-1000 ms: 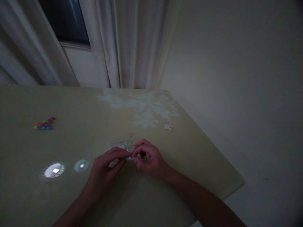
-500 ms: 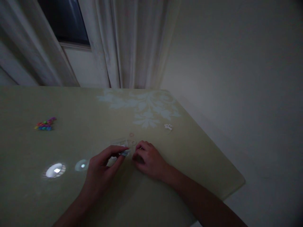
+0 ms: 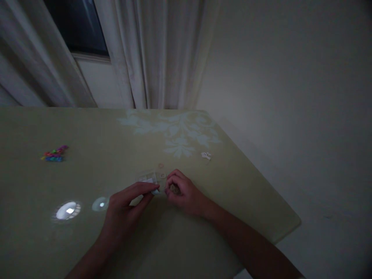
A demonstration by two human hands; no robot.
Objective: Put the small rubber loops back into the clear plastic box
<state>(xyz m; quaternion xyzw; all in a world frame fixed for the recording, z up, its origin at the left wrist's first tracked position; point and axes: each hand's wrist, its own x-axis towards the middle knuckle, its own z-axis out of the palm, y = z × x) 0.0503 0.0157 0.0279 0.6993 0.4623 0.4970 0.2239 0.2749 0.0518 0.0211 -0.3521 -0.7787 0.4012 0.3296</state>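
My left hand point(image 3: 128, 205) pinches a small, pale, bluish piece point(image 3: 155, 191) between thumb and fingertips; its kind is too blurred to tell. Close to its right, my right hand point(image 3: 184, 193) has thumb and index finger pressed together in a loop. Whatever those fingertips hold, if anything, is too small to make out. Just behind the left fingers lies a clear plastic case point(image 3: 147, 175) with divisions, partly covered by that hand. Beyond the right fingertips rest a pale small ring point(image 3: 162, 176) and a pinkish ring point(image 3: 161, 166) on the table.
Small white pieces point(image 3: 206, 155) lie on the table point(image 3: 232, 193) to the right, near its slanting edge. A heap of colourful small pieces point(image 3: 54, 154) is at the left. Bright light reflections point(image 3: 68, 210) show on the glossy top. Curtains point(image 3: 162, 54) hang behind.
My right hand's thumb and index finger have come together into a pinch, slightly lifted. The bluish piece in my left hand is turned and shows less of its striped side.
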